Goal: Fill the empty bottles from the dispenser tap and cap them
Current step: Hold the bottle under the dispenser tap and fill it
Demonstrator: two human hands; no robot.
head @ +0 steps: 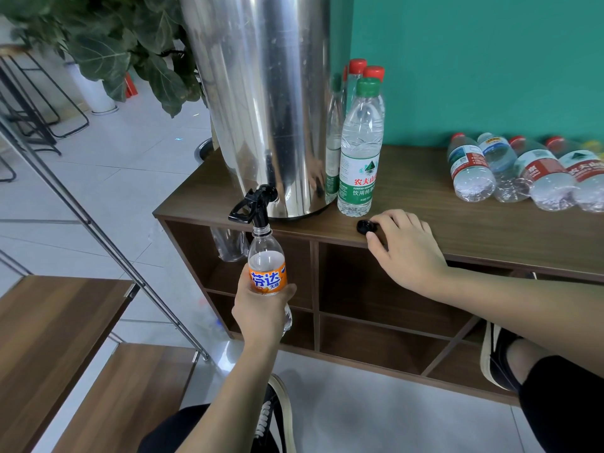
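Note:
My left hand (260, 310) grips a clear bottle with an orange label (267, 266), upright, its open mouth right under the black tap (253, 206) of the tall steel dispenser (261, 103). The bottle looks filled to around the top of its label. My right hand (403, 246) rests on the front of the wooden cabinet top (457, 223), its fingertips touching a black cap (365, 226); whether it pinches the cap is unclear. Capped upright bottles, one green-capped (359, 152), stand beside the dispenser.
Several red-capped bottles (523, 173) lie on their sides at the right back of the cabinet top, against the green wall. Open cubbies sit below the top. A potted plant (108, 50) and metal stool legs are at the left; wooden steps lie at the lower left.

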